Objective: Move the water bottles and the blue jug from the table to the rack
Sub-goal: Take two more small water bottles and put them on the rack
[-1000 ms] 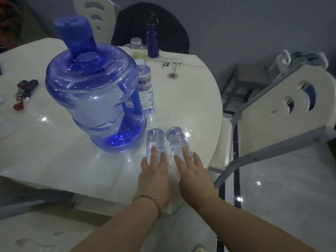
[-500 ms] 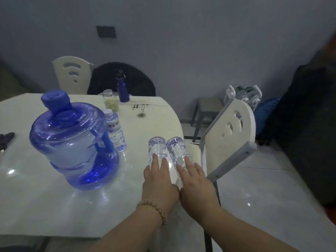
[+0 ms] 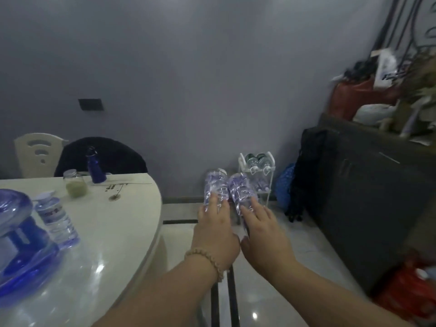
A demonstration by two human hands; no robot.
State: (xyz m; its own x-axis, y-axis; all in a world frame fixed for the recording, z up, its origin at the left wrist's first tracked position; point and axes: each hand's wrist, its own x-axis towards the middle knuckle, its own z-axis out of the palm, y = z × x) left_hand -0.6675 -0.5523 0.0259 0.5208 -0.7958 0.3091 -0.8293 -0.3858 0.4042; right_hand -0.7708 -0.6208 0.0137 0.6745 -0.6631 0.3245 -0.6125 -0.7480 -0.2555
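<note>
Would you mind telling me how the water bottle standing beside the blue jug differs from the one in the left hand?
The table bottle stands upright, white cap on top, on the table; the left-hand bottle lies roughly level, pointing away. The table bottle is untouched; the left hand grips the other in the air beyond the table's edge. Both are small, clear plastic.

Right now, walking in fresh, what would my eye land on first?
Two clear water bottles held out side by side in mid-air, beyond the edge of the white table: the left bottle in the left hand, the right bottle in the right hand. Behind them a small white rack stands against the wall, already holding bottles. At far left the big blue jug sits on that table.
</note>
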